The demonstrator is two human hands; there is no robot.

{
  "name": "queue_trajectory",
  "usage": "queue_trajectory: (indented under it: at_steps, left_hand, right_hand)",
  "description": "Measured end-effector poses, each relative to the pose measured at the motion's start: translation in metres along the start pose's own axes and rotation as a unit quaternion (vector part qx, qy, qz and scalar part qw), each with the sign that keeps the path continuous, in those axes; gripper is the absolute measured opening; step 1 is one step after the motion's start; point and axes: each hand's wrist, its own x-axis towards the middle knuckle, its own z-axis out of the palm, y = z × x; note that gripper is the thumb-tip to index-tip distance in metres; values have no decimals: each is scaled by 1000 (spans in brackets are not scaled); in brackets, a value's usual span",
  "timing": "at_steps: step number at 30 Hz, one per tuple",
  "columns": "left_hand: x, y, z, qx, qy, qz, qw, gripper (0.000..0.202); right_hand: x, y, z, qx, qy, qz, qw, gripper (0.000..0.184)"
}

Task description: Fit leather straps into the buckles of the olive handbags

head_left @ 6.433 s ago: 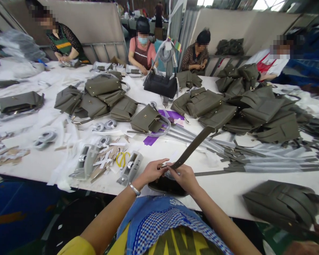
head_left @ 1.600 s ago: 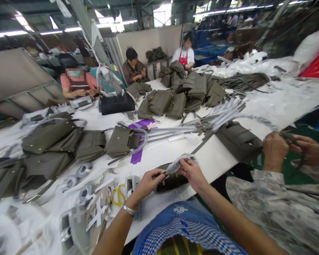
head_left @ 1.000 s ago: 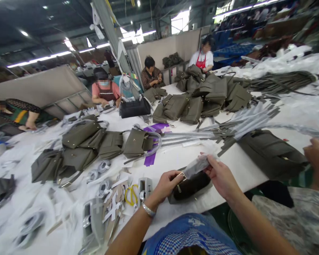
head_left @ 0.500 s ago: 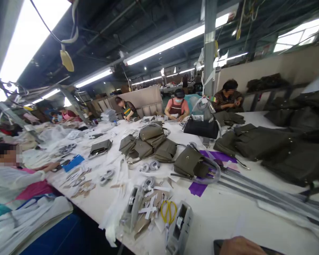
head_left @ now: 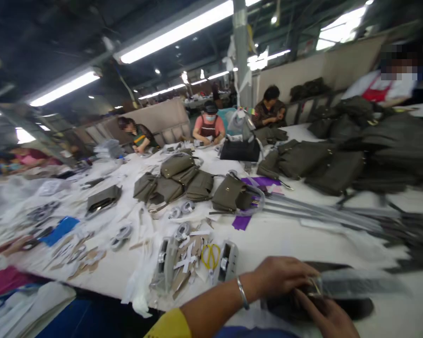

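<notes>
My left hand (head_left: 284, 276) reaches across the near edge of the white table (head_left: 296, 234), fingers curled onto the metal buckle end of a strap in a clear plastic sleeve (head_left: 352, 284). My right hand (head_left: 327, 317) lies just below it, fingers bent against the same strap end and a dark tray (head_left: 359, 307) beneath. A silver bracelet rings my left wrist. The strap runs off to the right, blurred.
Tape dispensers (head_left: 228, 259), yellow scissors (head_left: 210, 255) and paper scraps lie left of my hands. Olive bags (head_left: 178, 180) are piled mid-table and at the right (head_left: 338, 162). A black bag (head_left: 240, 149) stands further back. Several seated people work along the far side.
The view has swung up and left, then dropped back. My hands, mostly out of sight half a second ago, are in view again at the bottom, still on the sleeved strap.
</notes>
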Motion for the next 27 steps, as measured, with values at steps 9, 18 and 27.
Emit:
queue_trajectory:
  at_steps: [9,18,27]
  left_hand:
    - [16,-6,-15,102,-49,87,990,30]
    - [25,1,-21,116,-108,100,982,32]
    - [35,8,-24,177,-103,128,970,29]
  right_hand:
    - [-10,-13,13,56,55,-69,994,30]
    - [-14,-6,12,119,58,-87,987,29]
    - [-16,-9,12,82,38,-113,989,29]
